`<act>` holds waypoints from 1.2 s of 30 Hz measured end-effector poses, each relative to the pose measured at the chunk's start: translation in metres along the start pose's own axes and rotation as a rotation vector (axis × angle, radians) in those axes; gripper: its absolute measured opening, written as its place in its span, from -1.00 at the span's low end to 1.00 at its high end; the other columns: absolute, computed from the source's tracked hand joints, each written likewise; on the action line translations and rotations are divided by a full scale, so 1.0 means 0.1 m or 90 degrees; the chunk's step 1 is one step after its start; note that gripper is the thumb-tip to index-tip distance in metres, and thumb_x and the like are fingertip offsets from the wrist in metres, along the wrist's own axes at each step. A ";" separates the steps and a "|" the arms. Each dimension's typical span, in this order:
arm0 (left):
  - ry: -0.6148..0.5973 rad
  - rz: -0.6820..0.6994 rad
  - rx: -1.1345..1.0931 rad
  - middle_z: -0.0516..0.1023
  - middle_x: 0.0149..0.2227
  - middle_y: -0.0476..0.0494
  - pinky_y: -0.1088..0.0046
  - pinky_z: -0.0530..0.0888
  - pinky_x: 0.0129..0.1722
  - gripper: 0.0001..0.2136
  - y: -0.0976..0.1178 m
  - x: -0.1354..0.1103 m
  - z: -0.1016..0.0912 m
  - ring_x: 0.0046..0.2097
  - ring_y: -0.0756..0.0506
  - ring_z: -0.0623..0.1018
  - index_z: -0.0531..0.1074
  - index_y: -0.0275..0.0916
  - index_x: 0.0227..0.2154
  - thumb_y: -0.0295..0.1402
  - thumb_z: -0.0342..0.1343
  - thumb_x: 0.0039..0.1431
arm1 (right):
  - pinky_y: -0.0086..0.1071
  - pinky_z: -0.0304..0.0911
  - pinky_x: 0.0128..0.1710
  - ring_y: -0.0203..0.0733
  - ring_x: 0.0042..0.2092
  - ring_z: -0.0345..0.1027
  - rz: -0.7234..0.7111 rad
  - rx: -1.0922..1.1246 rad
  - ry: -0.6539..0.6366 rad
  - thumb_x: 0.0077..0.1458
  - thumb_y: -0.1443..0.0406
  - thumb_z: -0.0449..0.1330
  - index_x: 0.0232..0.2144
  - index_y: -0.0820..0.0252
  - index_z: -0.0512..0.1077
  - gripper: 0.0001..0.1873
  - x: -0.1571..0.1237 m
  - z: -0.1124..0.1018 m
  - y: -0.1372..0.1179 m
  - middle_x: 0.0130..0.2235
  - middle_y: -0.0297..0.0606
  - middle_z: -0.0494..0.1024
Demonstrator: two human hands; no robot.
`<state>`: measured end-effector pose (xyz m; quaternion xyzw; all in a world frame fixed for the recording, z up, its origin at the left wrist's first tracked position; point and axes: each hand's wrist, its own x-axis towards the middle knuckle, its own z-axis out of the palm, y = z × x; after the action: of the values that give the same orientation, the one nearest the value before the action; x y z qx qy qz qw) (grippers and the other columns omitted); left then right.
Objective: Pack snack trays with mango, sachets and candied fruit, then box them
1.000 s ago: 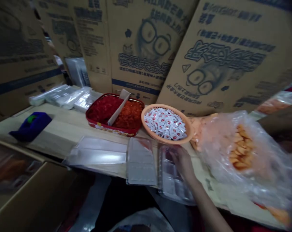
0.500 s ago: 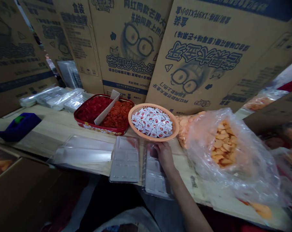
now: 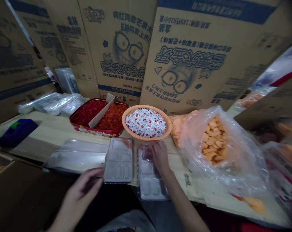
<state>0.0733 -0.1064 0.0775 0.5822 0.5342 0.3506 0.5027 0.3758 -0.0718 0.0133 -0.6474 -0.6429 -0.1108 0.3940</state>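
Note:
My right hand (image 3: 160, 158) rests at the far end of a clear plastic compartment tray (image 3: 152, 180), with a reddish piece showing in the tray's end compartment (image 3: 146, 153) beside the fingers. My left hand (image 3: 81, 190) is blurred, with its fingers apart, near the front left corner of a second compartment tray (image 3: 118, 161). A flat clear plastic lid (image 3: 75, 156) lies to the left of that tray. Behind the trays stand a red tin (image 3: 74, 122) divided into red and orange pieces and an orange basket (image 3: 146, 137) of white-and-red sachets.
A clear bag of orange pieces (image 3: 215, 151) sits right of the basket on the wooden table (image 3: 51, 137). Stacked clear trays in plastic (image 3: 54, 103) lie at the back left, beside a blue cloth (image 3: 15, 132). Printed cardboard boxes (image 3: 116, 48) stand upside down along the back.
My left hand has come into view at the lower left. My right hand stays at the tray, and the whole scene has shifted slightly left in the view.

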 end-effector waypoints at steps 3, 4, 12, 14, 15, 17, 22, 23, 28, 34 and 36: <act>-0.178 -0.014 -0.170 0.42 -0.05 -0.25 0.32 0.42 -0.12 -0.41 0.01 0.35 0.68 -0.03 -0.19 0.42 0.23 -0.20 0.01 -0.21 0.23 -0.14 | -0.25 0.18 -0.21 -0.14 -0.22 0.23 -0.033 -0.001 0.036 0.13 0.32 0.01 -0.32 0.24 0.42 -0.82 0.08 -0.14 -0.19 -0.32 -0.19 0.44; -0.214 -0.031 -0.216 0.42 -0.06 -0.26 0.33 0.43 -0.13 -0.32 0.04 0.41 0.91 -0.03 -0.19 0.42 0.17 -0.20 0.04 -0.24 0.27 -0.20 | -0.25 0.19 -0.21 -0.14 -0.22 0.24 -0.040 -0.005 0.045 0.14 0.32 0.02 -0.32 0.24 0.41 -0.82 0.11 -0.20 -0.24 -0.32 -0.18 0.44; -0.376 -0.228 -0.329 0.52 -0.36 -0.11 0.31 0.47 -0.32 -0.47 0.28 0.46 1.39 -0.39 -0.12 0.56 0.21 -0.24 -0.12 -0.33 0.28 -0.20 | -0.30 0.20 -0.16 -0.15 -0.15 0.28 0.255 -0.201 0.095 0.17 0.29 -0.08 -0.22 0.29 0.38 -0.72 0.18 -1.20 0.48 -0.24 -0.10 0.43; -0.372 -0.244 -0.325 0.53 -0.34 -0.14 0.35 0.47 -0.34 -0.48 0.30 0.44 1.36 -0.39 -0.11 0.56 0.21 -0.24 -0.13 -0.34 0.28 -0.19 | -0.33 0.18 -0.16 -0.14 -0.12 0.29 0.391 -0.343 -0.109 0.14 0.36 -0.07 -0.22 0.29 0.40 -0.73 0.12 -1.41 0.90 -0.20 -0.08 0.44; -0.375 -0.250 -0.326 0.53 -0.33 -0.15 0.37 0.46 -0.35 -0.50 0.31 0.43 1.36 -0.39 -0.10 0.56 0.21 -0.24 -0.13 -0.35 0.27 -0.17 | -0.34 0.19 -0.20 -0.13 -0.17 0.32 0.417 -0.355 -0.165 0.09 0.39 -0.04 -0.30 0.29 0.43 -0.75 0.08 -1.47 1.08 -0.25 -0.07 0.46; -0.389 -0.265 -0.331 0.54 -0.33 -0.14 0.39 0.46 -0.37 -0.52 0.30 0.40 1.38 -0.38 -0.09 0.56 0.21 -0.23 -0.14 -0.36 0.26 -0.15 | -0.34 0.21 -0.30 -0.11 -0.28 0.37 0.456 -0.373 -0.233 0.02 0.40 0.04 -0.42 0.31 0.46 -0.82 -0.01 -1.52 1.35 -0.36 -0.05 0.48; -0.402 -0.300 -0.333 0.54 -0.32 -0.15 0.40 0.46 -0.39 -0.52 0.25 0.36 1.44 -0.39 -0.08 0.56 0.18 -0.23 -0.13 -0.38 0.25 -0.13 | -0.35 0.21 -0.38 -0.10 -0.33 0.38 0.485 -0.375 -0.270 -0.08 0.41 0.12 -0.46 0.31 0.45 -0.89 -0.19 -1.49 1.50 -0.35 -0.02 0.48; -0.402 -0.303 -0.335 0.54 -0.31 -0.16 0.39 0.46 -0.38 -0.52 0.24 0.36 1.45 -0.39 -0.09 0.56 0.18 -0.24 -0.12 -0.38 0.25 -0.13 | -0.34 0.21 -0.37 -0.09 -0.30 0.37 0.486 -0.379 -0.262 -0.05 0.40 0.10 -0.42 0.32 0.44 -0.87 -0.19 -1.50 1.47 -0.31 0.01 0.47; -0.412 -0.319 -0.338 0.53 -0.29 -0.17 0.39 0.46 -0.36 -0.52 0.21 0.36 1.50 -0.37 -0.09 0.56 0.16 -0.24 -0.11 -0.40 0.23 -0.10 | -0.36 0.21 -0.38 -0.18 -0.33 0.31 0.484 -0.223 0.046 0.06 0.23 0.02 -0.22 0.33 0.33 -0.71 -0.13 -1.61 1.07 -0.28 -0.10 0.42; -0.447 -0.326 -0.378 0.52 -0.29 -0.20 0.34 0.46 -0.36 -0.49 0.26 0.28 1.64 -0.37 -0.12 0.56 0.16 -0.24 -0.09 -0.43 0.24 -0.13 | -0.41 0.23 -0.39 -0.27 -0.35 0.27 0.198 0.154 0.063 0.04 0.29 0.09 -0.26 0.16 0.32 -0.84 -0.14 -1.40 0.09 -0.33 -0.27 0.37; -0.453 -0.318 -0.387 0.52 -0.28 -0.22 0.34 0.45 -0.37 -0.49 0.28 0.26 1.62 -0.37 -0.13 0.56 0.17 -0.25 -0.09 -0.43 0.24 -0.14 | -0.39 0.25 -0.32 -0.24 -0.23 0.28 0.093 0.204 -0.003 0.05 0.39 0.03 -0.28 0.14 0.33 -0.84 -0.17 -1.29 -0.08 -0.25 -0.23 0.37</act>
<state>0.2390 -0.1128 0.0609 0.3485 0.3271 0.1398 0.8672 0.4126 -0.1696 0.0907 -0.6214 -0.6047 0.0237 0.4976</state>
